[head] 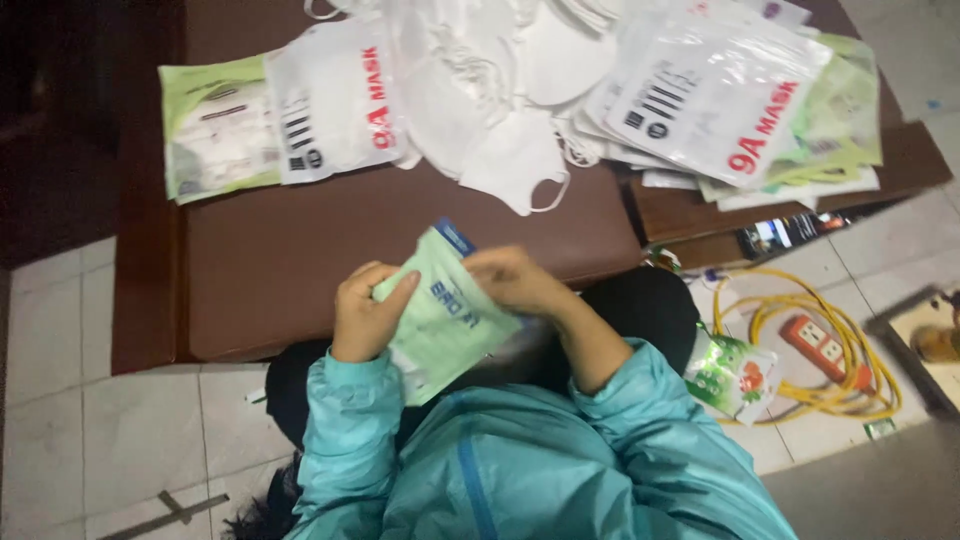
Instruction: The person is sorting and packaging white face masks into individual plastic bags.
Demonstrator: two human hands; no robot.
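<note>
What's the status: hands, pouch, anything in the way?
Left hand and right hand both grip pale green pouch. Loose white masks piled on brown table beyond.

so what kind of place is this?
Probably an informal home or small-shop packing spot: loose white face masks and stacked pouches on a low brown table, extension cord on tiled floor.

Dim room — dark brown table [300,260] on pale tiled floor [60,400].

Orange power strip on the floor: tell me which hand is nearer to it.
Right. The right hand holds the green packet on the side towards the power strip; the left hand grips the packet's opposite edge, farther off.
</note>
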